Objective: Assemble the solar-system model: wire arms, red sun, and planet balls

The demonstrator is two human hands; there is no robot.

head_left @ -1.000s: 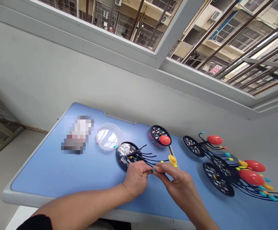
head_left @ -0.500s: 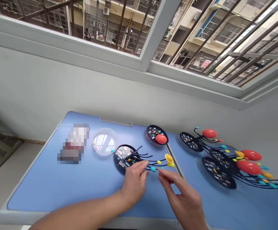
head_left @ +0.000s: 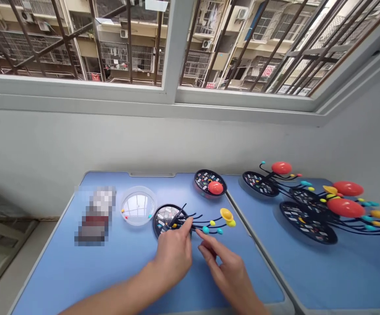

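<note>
Alongside, clear dish [head_left: 138, 205] holds small beads [head_left: 123, 211]; left hand [head_left: 173, 256] grips wire model [head_left: 203, 220], right hand [head_left: 225, 273] open.

Five black discs [head_left: 206, 180], two hands [head_left: 173, 256]

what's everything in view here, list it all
wire-armed disc model: 1, black, beaded, mid-table
red-topped disc: 1, black and red, far table edge
plastic dish: 1, clear, small beads inside, left of model
blurred package: 1, colours hidden, far left
wire-armed disc models: 3, black and red, adjoining table
tables: 2, blue, side by side
barred window: 1, grey frame, top
left hand: 1, on the model's wires
right hand: 1, beside the teal bead
</note>
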